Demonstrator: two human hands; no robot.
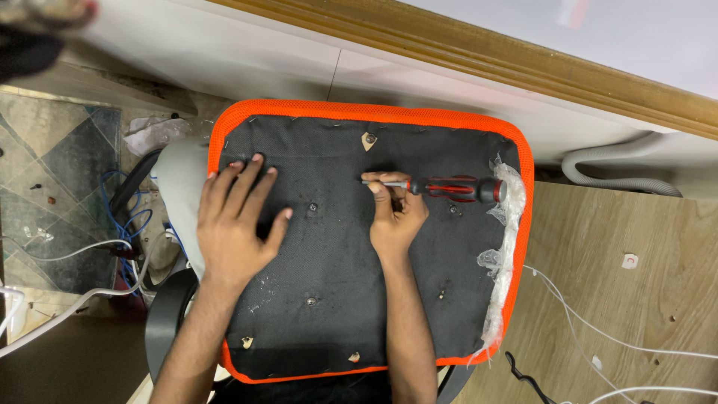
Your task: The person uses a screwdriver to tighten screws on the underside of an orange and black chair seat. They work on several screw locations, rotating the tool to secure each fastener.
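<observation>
An upturned chair seat (449,262) lies in front of me, its black fabric underside edged with orange mesh. My left hand (235,224) rests flat on the seat's left part, fingers spread toward the far edge. My right hand (395,217) holds a red and black screwdriver (449,187) lying nearly level, its metal tip pointing left just past my fingertips. Screws (313,206) sit in the fabric between my hands and lower down.
Torn clear plastic wrap (502,254) hangs along the seat's right edge. A wooden board (621,299) with white cables lies to the right, a grey hose (621,176) behind it. Blue and white cables (112,247) trail on the tiled floor at left. A white wall with wood trim runs along the top.
</observation>
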